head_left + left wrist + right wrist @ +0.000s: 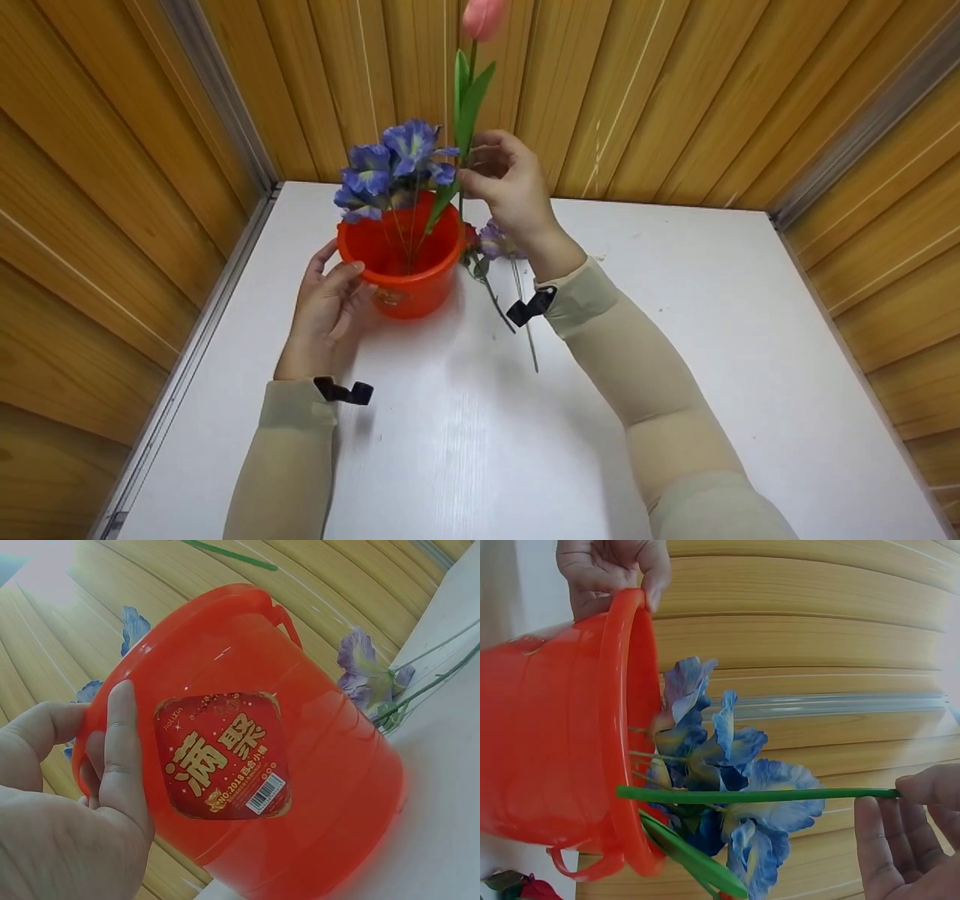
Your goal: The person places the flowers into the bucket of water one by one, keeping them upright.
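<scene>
A red plastic bucket (409, 296) stands upright on the white table, with several blue-purple irises (390, 161) leaning inside it. My left hand (322, 307) grips the bucket's near-left rim, thumb and fingers on either side of the wall. Above the bucket's right side, my right hand (514, 184) pinches the green stem (780, 795) of a pink tulip (484, 19) between thumb and fingertips. The tulip is upright, and in the right wrist view its stem's lower end overlaps the bucket rim. A green leaf (694, 855) also sticks out of the bucket; which flower it belongs to is unclear.
Right of the bucket lie a pale purple flower (495, 240) and a red flower (471, 236), their stems pointing toward the near side. A bucket handle lug (592, 862) juts from the rim. Wood-look panels (645, 97) enclose the table (675, 300) at the back and sides.
</scene>
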